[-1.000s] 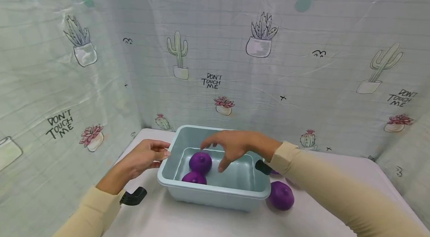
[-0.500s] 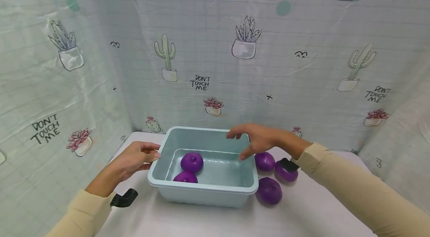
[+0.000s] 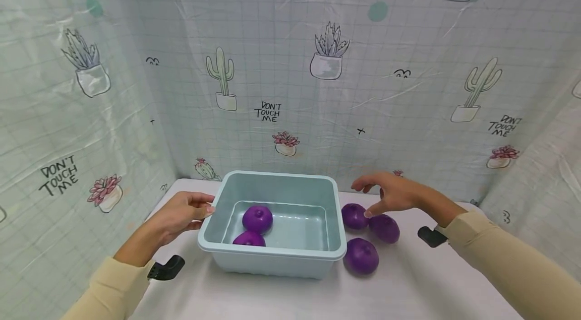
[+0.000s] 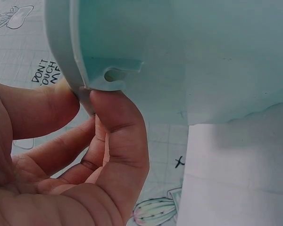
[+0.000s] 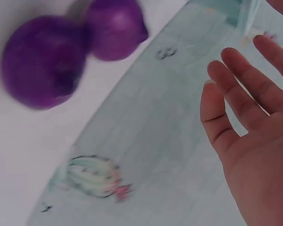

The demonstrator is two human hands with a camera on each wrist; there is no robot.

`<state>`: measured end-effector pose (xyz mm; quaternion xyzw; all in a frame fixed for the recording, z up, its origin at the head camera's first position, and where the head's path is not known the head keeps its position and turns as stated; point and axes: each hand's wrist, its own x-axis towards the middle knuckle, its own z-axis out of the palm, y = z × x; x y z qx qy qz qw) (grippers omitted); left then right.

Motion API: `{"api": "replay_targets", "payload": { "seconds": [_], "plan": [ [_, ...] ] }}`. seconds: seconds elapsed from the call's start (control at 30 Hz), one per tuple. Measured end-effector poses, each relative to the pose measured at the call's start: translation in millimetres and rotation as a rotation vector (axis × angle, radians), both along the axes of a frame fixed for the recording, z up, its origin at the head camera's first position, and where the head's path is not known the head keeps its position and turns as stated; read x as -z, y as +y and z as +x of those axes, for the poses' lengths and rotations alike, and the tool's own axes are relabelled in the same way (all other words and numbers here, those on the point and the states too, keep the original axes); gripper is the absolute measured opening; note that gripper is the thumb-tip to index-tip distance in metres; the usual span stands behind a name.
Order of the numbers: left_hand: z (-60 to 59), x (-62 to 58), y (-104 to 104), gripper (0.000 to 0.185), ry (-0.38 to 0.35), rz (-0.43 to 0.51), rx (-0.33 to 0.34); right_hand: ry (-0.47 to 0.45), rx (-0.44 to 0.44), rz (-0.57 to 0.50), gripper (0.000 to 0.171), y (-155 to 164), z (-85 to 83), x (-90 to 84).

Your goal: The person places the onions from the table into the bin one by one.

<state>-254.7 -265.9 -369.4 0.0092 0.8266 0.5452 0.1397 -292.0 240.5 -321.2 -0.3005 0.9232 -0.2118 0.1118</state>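
Left hand (image 3: 181, 213) pinches bin (image 3: 272, 252) rim; right hand (image 3: 392, 194) spread above 3 onions (image 3: 384, 228).

The white table (image 3: 408, 295) carries a light-blue tub (image 3: 272, 254) and, beside it, three purple onions (image 3: 360, 255).

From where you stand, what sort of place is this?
Probably a makeshift recording booth, not a kitchen: cactus-print curtains wall in a white table holding only a pale blue tub and purple onions.
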Motion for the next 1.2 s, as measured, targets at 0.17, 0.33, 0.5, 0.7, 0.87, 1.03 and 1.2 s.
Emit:
{"api": "replay_targets", "payload": {
  "seconds": [0.17, 0.33, 0.5, 0.7, 0.87, 1.03, 1.2],
  "plan": [
    [0.9, -1.0, 0.6, 0.048, 0.001, 0.002, 0.002, 0.001, 0.055, -0.024, 0.064, 26.4, 2.6, 17.2],
    [4.3, 0.1, 0.6, 0.045, 0.004, -0.005, -0.012, -0.009, 0.111, -0.058, 0.067, 46.4, 2.8, 40.3],
    [6.2, 1.0, 0.6, 0.045, 0.005, 0.014, -0.007, -0.011, 0.163, -0.073, 0.071, 60.3, 6.8, 64.8],
    [2.8, 1.0, 2.0, 0.045, 0.022, 0.004, -0.001, 0.009, 0.216, -0.103, 0.081, 72.4, 15.8, 95.4],
    [2.4, 0.2, 2.3, 0.044, 0.016, 0.016, 0.001, 0.032, 0.23, -0.14, 0.086, 76.1, 15.7, 116.5],
    [3.2, 1.1, 2.0, 0.045, 0.014, 0.021, -0.011, 0.057, 0.235, -0.164, 0.086, 75.8, 15.8, 127.0],
    [3.5, 0.7, 2.5, 0.044, 0.016, 0.014, -0.023, 0.106, 0.234, -0.19, 0.081, 76.0, 17.3, 130.1]
  ]
}}
